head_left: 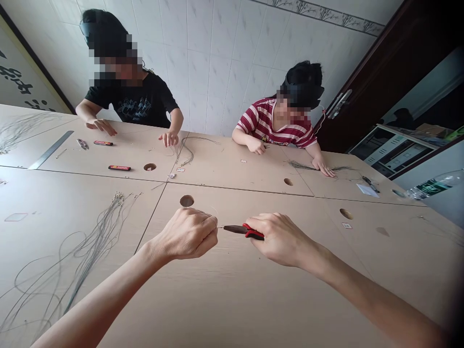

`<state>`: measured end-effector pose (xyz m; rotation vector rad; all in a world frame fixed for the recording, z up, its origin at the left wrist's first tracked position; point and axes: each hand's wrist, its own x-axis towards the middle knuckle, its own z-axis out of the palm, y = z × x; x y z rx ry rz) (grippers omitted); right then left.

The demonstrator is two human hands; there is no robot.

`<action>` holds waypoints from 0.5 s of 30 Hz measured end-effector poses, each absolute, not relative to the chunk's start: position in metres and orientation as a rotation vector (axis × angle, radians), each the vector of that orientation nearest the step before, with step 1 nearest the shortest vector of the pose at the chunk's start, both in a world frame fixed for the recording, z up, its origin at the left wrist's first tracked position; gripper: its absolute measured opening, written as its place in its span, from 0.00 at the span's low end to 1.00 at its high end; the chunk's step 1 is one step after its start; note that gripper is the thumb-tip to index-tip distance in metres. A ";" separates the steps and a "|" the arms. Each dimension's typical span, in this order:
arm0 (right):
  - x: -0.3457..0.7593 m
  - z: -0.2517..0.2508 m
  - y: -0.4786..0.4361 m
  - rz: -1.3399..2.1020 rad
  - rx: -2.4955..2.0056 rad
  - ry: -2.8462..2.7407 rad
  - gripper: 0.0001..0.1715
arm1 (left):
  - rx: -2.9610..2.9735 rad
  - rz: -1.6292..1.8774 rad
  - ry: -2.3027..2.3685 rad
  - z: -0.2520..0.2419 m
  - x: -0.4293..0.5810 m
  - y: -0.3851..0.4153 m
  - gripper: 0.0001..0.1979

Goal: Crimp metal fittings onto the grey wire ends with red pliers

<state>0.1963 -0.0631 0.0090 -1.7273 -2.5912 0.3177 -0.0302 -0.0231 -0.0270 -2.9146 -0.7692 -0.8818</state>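
Near the middle of the table, my left hand (pixel 192 234) is closed in a pinch around a thin wire (pixel 219 227), whose short end sticks out to the right. Most of that wire is hidden by the fingers. My right hand (pixel 277 238) grips a pair of pliers (pixel 235 229) with red and black handles. Their dark, narrow jaws point left and lie close to the wire's end; whether they touch it is too small to tell. Left of my left forearm lies a loose bundle of grey wires (pixel 96 237), with small shiny pieces at its upper ends.
Across the table (pixel 232 299) sit two people, one in a black shirt (pixel 139 99), one in a striped shirt (pixel 266 121). Nearby lie a metal ruler (pixel 51 150), red-black utility knives (pixel 119 167), wire bundles (pixel 304 166) and a plastic bottle (pixel 435 186). Round holes (pixel 187 200) pierce the tabletop.
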 end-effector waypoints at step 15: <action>0.200 0.009 -0.063 0.424 -1.770 -2.566 0.10 | -2.931 -0.809 -0.739 -0.030 -0.030 -0.020 0.14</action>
